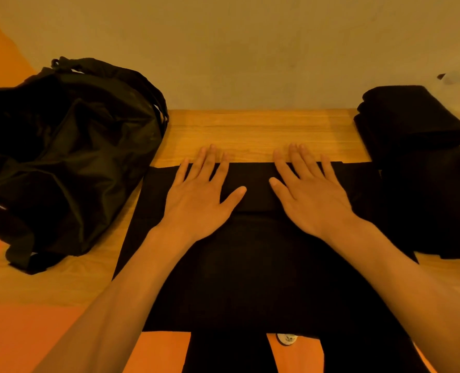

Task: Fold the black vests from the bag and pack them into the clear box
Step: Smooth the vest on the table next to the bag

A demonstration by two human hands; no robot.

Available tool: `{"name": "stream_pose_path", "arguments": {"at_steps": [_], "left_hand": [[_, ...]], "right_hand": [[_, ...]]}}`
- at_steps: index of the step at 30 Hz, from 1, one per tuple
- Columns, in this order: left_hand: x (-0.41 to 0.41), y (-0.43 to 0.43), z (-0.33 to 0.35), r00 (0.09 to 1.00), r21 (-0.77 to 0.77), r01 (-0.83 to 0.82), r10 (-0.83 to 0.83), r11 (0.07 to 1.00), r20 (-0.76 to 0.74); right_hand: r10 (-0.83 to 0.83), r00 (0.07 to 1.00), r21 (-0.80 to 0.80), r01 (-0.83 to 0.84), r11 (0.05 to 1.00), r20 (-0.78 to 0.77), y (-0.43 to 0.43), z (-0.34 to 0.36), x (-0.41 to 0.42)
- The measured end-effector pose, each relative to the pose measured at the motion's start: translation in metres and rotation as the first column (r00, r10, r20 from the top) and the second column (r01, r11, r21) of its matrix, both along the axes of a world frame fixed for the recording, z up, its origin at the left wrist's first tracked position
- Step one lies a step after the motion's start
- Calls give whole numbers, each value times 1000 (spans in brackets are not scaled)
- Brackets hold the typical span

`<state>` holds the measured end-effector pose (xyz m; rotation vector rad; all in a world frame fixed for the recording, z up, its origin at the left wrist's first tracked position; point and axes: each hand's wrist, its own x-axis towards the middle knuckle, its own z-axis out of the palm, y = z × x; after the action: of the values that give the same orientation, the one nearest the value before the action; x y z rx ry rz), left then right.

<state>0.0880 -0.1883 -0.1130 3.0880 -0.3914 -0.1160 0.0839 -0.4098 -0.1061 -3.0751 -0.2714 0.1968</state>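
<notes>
A black vest (253, 265) lies spread flat on the wooden table (253, 130), its far edge folded back toward me into a band. My left hand (199, 195) rests flat on the left of that folded band, fingers spread. My right hand (309, 195) presses flat on the right of the band, fingers apart too. Neither hand grips the cloth. A crumpled black bag (67, 146) sits at the left of the table. At the right stands a stack of folded black vests (412, 122). I cannot make out the clear box.
A plain beige wall (237, 49) rises right behind the table's far edge. More dark cloth (438, 205) lies below the folded stack at the right. The vest's lower straps hang over the table's near edge above an orange floor (24, 332).
</notes>
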Motion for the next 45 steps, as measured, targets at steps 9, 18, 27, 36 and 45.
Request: {"name": "stream_pose_path", "arguments": {"at_steps": [9,18,27,36,45], "left_hand": [[-29,0,16,987,-112,-32,49,993,152],[-150,28,-9,892,-150,-416,434,897,124],[-165,31,-11,886,-147,-441,456,885,88],[-169,30,-11,898,-157,-414,430,897,94],[-170,38,2,909,-254,-394,416,883,34]], "right_hand": [[-6,1000,-56,7,998,18,1,15,7],[286,957,133,-278,951,-50,153,16,50],[232,971,17,-232,973,-61,177,-1,61],[257,966,59,-258,964,22,195,9,56],[250,968,210,-248,946,14,191,14,45]]}}
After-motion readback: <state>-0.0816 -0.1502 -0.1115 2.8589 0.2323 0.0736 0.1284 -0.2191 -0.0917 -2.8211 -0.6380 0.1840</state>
